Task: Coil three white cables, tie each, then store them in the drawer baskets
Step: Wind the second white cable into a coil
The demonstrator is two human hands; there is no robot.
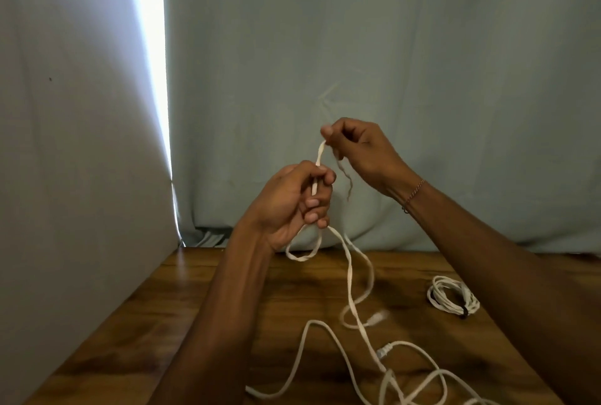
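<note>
A flat white cable [353, 277] hangs from both raised hands above the wooden table [169, 307]. My left hand [292, 203] grips a fold of it, with a small loop dangling below the fingers. My right hand [354, 144] pinches the cable's upper end just above the left hand; a thin brown strand hangs beneath it. The cable's loose length trails down onto the table, and a plug end [379, 317] lies there. A second white cable [453, 297] lies coiled at the right, bound by a dark tie. More loose white cable [422, 378] sprawls near the front edge.
A pale green curtain [357, 63] hangs behind the table. A grey wall panel [71, 144] stands at the left, with a bright gap of light between it and the curtain. No drawer or basket is in view.
</note>
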